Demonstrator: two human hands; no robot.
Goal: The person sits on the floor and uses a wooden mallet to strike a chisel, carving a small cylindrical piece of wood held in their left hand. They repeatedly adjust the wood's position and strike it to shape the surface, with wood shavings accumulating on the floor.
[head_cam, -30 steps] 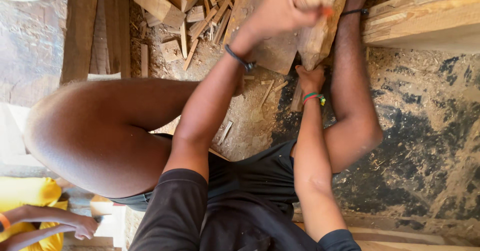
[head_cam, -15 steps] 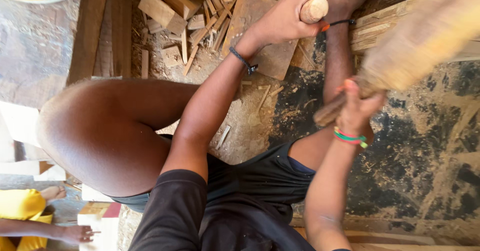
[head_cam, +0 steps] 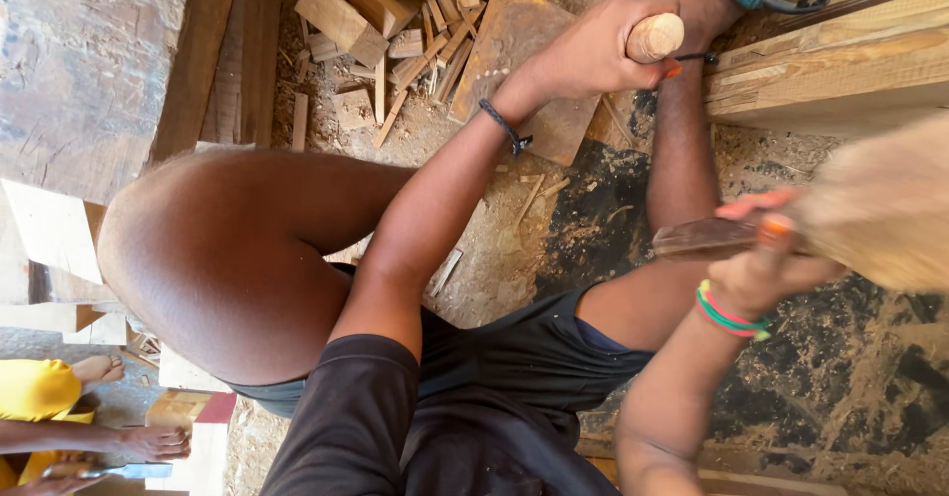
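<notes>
While hands grip tools, offcuts litter sawdust floor

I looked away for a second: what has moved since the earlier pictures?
The right hand has swung the wooden piece off the ground, out to the right and up toward the camera, gripping its dark end. The left hand still grips the round wooden handle. The offcuts lie as before.

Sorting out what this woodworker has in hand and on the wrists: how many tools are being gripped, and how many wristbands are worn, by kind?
Round pale wooden handle, in the left hand: 1
Blurred tan wooden block, in the right hand: 1
Black wristband: 1
Green and red wristbands: 1 set
Total: 4
</notes>
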